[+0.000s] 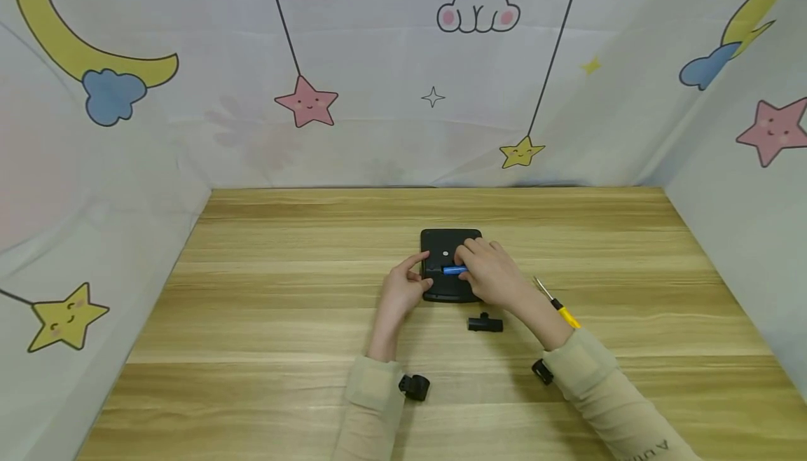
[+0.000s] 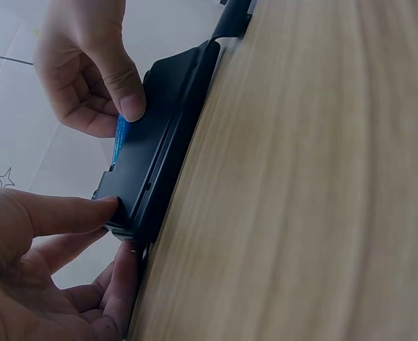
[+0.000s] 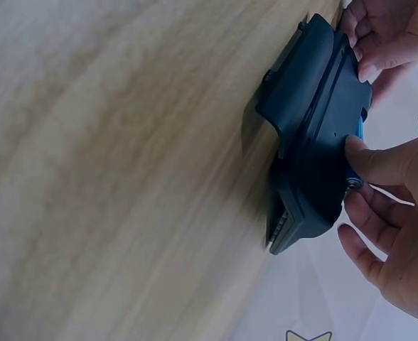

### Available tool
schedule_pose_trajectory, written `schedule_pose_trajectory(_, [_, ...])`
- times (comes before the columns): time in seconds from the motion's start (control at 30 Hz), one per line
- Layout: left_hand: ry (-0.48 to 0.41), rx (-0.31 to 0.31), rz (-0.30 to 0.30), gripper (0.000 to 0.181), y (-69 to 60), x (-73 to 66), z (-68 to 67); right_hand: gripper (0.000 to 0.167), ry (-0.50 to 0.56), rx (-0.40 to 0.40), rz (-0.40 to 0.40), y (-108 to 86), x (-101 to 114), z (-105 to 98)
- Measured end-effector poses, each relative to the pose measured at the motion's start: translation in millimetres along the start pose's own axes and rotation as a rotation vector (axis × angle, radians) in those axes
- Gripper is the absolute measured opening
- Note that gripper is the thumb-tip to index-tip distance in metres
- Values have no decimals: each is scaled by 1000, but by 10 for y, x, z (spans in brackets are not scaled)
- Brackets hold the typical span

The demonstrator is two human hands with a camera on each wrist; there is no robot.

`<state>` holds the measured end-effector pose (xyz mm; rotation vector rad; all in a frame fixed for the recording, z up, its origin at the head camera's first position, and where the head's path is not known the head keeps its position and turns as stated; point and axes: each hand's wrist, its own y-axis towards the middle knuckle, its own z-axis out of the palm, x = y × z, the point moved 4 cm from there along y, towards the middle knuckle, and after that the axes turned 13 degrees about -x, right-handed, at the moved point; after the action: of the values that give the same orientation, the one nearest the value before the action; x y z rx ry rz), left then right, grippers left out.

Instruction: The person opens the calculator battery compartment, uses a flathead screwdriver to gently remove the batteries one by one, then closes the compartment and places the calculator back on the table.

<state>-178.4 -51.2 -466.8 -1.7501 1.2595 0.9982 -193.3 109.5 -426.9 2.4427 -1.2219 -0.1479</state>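
Observation:
A flat black device point(image 1: 446, 293), which looks like a calculator lying back side up, rests on the wooden table. In its back, a blue cylindrical battery point(image 1: 453, 270) lies at a slot across the middle. My right hand point(image 1: 494, 273) pinches the battery between thumb and fingers; a coiled spring point(image 3: 353, 183) shows at the battery's end in the right wrist view. With thumb and fingers, my left hand point(image 1: 402, 289) grips the device's left edge. Nearer to me lies a small black battery cover point(image 1: 485, 324) with a tab, apart from the device.
A screwdriver point(image 1: 566, 314) with a yellow and black handle lies right of the device, partly beside my right forearm. The wooden table point(image 1: 284, 307) meets a white printed cloth point(image 1: 378, 146) at the back and sides.

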Motion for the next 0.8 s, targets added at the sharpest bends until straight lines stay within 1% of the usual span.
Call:
schedule_pose_trajectory(0.4, [13,1,3,51,1,-10,-4,16,-7,19,-34,27,-4,-29])
schedule_pose_trajectory(0.67, [13,8,-25,51,15,-37,-5,15,15,64,-36,65,-20,-71])
schedule_pose_trajectory(0.8, [19,3,-26,51,23,-63,-13,14,32,91,-41,99,-32,-101])
